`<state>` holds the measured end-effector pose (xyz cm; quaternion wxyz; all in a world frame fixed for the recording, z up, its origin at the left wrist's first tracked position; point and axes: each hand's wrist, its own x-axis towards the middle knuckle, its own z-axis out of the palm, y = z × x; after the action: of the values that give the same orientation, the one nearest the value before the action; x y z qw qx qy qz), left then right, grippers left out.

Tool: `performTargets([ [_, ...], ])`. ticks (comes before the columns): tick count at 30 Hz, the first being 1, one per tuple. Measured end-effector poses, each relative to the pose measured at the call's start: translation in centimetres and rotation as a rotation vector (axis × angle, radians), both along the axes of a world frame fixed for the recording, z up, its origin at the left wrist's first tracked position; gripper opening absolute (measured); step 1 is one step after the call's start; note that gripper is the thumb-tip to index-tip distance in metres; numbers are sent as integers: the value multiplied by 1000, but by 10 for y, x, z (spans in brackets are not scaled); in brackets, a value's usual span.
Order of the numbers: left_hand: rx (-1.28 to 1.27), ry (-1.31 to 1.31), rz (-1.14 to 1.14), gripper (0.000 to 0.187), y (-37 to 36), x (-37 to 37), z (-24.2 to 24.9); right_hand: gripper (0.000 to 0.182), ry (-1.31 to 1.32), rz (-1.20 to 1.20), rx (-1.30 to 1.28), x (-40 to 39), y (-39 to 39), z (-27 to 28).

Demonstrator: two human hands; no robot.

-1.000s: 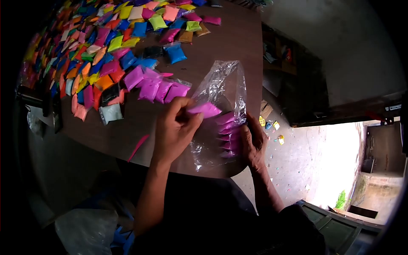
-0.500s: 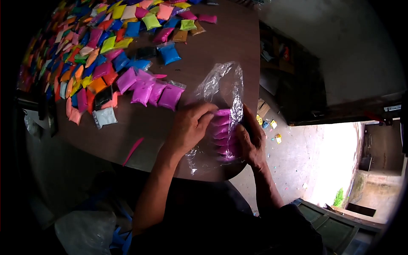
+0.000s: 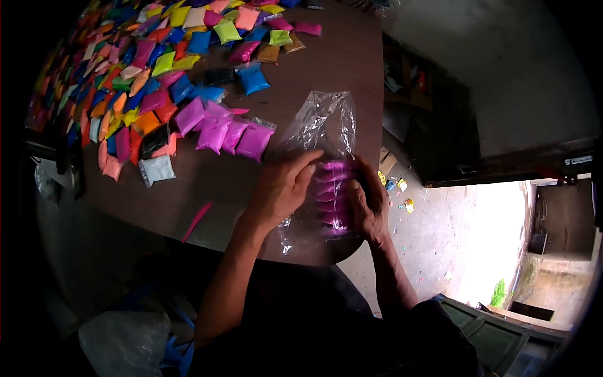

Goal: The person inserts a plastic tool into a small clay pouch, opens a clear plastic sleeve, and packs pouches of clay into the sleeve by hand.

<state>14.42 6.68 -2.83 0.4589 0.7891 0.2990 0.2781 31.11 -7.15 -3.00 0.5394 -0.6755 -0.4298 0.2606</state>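
A clear plastic bag lies on the brown table near its front right corner. Several magenta powder packets are stacked inside its lower end. My left hand presses on the left side of the stack through the bag, fingers bent. On the right side, my right hand grips the bag and the stack. A row of loose magenta packets lies just left of the bag's mouth.
Many small packets in blue, yellow, orange, pink and green cover the table's far left. A white packet and a pink strip lie near the front edge. The table edge drops to a floor with scattered bits on the right.
A second ago my left hand held a magenta packet at the bag's side. That packet is now in the stack, and both hands squeeze the stack together.
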Motion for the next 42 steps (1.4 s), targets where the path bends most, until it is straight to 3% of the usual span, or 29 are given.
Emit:
performTargets([
  [2, -25, -161, 41, 29, -2, -4, -4, 53, 0, 5, -7, 1, 0, 1],
  [8, -194, -116, 55, 32, -13, -23, 8, 59, -56, 9, -79, 1, -1, 1],
  [11, -24, -132, 84, 31, -15, -19, 5, 53, 18, 0, -6, 1, 0, -3],
  [18, -11, -138, 124, 26, -17, -7, -12, 49, -51, 2, -2, 3, 0, -6],
  [27, -206, -201, 129, 20, -22, -27, 5, 47, -25, -11, -45, 1, 0, -2],
  [29, -96, -257, 10, 16, -23, -34, 13, 47, -29, -15, -49, 1, -1, -1],
  [31, -143, -239, 3, 14, -28, -33, 15, 47, -25, -2, -29, -1, 0, -1],
  [33, 26, -161, 2, 14, -30, -29, 12, 47, -16, 6, -32, 0, 1, -2],
  [42, -145, -177, 17, 15, -35, -37, 8, 45, -59, -5, -1, 1, 2, -5],
])
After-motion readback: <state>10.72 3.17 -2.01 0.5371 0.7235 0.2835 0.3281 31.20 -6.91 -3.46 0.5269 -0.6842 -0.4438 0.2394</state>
